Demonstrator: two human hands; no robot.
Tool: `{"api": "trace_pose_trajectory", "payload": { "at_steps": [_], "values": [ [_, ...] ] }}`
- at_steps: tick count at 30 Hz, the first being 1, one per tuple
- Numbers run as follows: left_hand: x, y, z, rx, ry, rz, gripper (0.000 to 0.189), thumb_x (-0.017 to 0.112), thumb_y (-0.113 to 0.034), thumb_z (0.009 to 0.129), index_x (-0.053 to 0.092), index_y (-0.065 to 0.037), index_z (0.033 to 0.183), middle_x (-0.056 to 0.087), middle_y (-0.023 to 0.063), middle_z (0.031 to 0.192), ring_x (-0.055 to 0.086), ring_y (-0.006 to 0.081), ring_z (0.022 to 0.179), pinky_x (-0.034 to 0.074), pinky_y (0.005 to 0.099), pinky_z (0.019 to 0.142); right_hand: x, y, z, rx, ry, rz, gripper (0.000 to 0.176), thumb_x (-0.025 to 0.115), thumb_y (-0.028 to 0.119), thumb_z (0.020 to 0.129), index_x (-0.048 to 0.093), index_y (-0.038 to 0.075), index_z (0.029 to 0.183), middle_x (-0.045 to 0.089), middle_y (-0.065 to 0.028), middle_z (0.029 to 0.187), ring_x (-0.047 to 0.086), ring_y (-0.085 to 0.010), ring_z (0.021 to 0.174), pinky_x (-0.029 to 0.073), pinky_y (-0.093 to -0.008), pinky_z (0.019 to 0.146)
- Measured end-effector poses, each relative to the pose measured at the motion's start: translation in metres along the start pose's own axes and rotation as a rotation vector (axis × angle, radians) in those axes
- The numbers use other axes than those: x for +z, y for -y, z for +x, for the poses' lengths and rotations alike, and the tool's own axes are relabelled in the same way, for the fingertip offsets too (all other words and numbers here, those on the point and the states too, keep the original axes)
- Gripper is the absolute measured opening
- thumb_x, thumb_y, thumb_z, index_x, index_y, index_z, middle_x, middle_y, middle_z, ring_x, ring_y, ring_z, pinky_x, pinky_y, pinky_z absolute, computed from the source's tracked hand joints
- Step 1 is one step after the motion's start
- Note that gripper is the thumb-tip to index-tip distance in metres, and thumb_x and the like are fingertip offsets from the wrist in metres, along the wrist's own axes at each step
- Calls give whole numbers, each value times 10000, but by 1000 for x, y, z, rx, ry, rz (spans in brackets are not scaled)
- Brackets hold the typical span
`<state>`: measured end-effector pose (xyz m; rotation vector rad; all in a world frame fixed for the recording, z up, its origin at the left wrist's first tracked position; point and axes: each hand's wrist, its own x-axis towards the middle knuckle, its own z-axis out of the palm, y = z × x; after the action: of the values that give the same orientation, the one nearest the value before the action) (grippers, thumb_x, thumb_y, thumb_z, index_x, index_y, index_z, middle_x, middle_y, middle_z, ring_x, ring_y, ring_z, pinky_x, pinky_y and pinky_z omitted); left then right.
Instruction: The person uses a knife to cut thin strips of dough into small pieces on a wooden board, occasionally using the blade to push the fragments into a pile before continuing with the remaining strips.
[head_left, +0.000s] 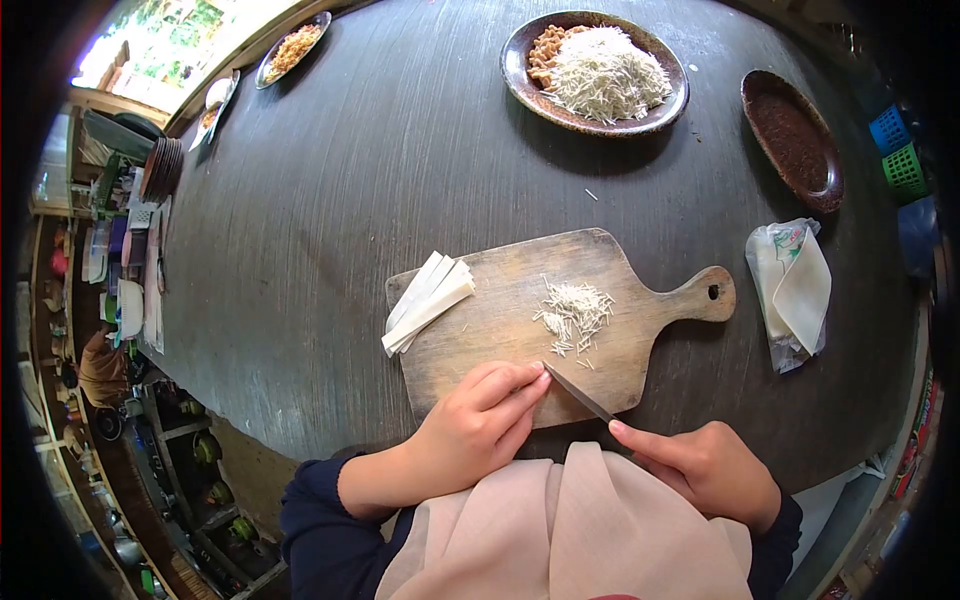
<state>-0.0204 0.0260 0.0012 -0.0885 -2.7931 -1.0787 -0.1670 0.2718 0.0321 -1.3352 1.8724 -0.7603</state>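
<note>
My right hand [705, 470] grips a knife [582, 393] by its handle, with the blade pointing up and left over the near edge of a wooden cutting board [500, 345]. At the blade's tip, my left hand [485, 415] has its fingers closed together; whatever they pinch is hidden. A small heap of thin white shreds [577, 312] lies on the board, just beyond the knife. Flat white strips [430, 300] rest overlapped on the board's left end.
Beyond the board stands a plate [518, 85] of white shreds [612, 78] and brown crinkly pieces [546, 52]. An oval brown dish [795, 140] and a plastic packet [788, 290] with white sheets lie right. A small dish of fried bits [293, 52] sits far left.
</note>
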Motion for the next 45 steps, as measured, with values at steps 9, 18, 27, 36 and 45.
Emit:
{"api": "trace_pose_trajectory", "payload": {
  "at_steps": [9,18,27,36,45],
  "values": [
    [0,-1,0,-19,5,-1,351,705,41,803,673,40,1153,623,153,1164,636,291,1026,513,371,903,-2,-1,2,-15,-1,82,502,691,125,880,584,138,1370,703,-100,727,663,-221,539,507,-296,498],
    [1,-1,0,-4,-3,20,350,713,33,797,679,40,1145,633,142,1147,641,280,1004,513,372,897,-1,-3,3,-14,-9,80,481,700,131,874,610,160,1346,700,-90,712,653,-212,523,493,-290,488],
    [1,-1,0,-5,1,23,339,711,30,799,681,43,1136,635,142,1142,640,281,1011,519,369,896,2,0,3,-1,-28,36,475,688,178,885,608,190,1353,688,-54,690,631,-202,503,464,-297,472],
    [0,-1,0,-4,4,33,337,707,30,798,682,42,1134,633,145,1150,637,284,1022,517,365,905,5,-1,1,8,-37,-53,515,685,181,883,579,206,1386,643,-31,631,619,-183,496,444,-305,457],
    [-1,-2,1,0,5,25,335,704,31,807,679,46,1142,635,147,1156,643,277,1028,517,363,906,-2,1,-1,-24,-56,-92,496,687,184,883,594,164,1369,652,-38,635,615,-179,481,439,-295,446]
  ]
}}
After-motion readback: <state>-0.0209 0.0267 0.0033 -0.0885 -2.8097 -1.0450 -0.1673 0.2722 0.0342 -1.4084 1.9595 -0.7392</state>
